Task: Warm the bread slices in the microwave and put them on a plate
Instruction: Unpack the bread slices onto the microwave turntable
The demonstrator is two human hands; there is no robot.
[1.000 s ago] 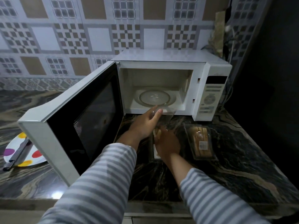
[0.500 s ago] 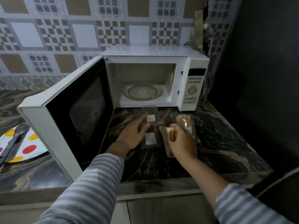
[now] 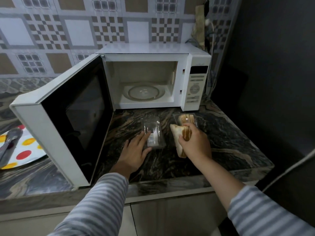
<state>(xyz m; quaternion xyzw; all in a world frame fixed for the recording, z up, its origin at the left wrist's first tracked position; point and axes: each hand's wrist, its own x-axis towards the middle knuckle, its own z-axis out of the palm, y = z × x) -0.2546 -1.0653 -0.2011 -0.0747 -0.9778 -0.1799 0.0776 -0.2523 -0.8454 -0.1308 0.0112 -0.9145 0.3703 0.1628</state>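
My sleeves (image 3: 95, 206) are striped grey and white. The microwave (image 3: 153, 51) is white, its door window (image 3: 76, 113) black. The countertop (image 3: 221, 142) is dark marble with tan veins. The plate (image 3: 25, 147) is white with red and yellow dots. The bread slices (image 3: 179, 133) I hold are pale with brown crust.

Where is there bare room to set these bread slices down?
The glass turntable inside the open microwave is bare. So is the dark counter right of the right hand, out to its edge. Crowded: the clear tray under the left hand, and the second bread pack.
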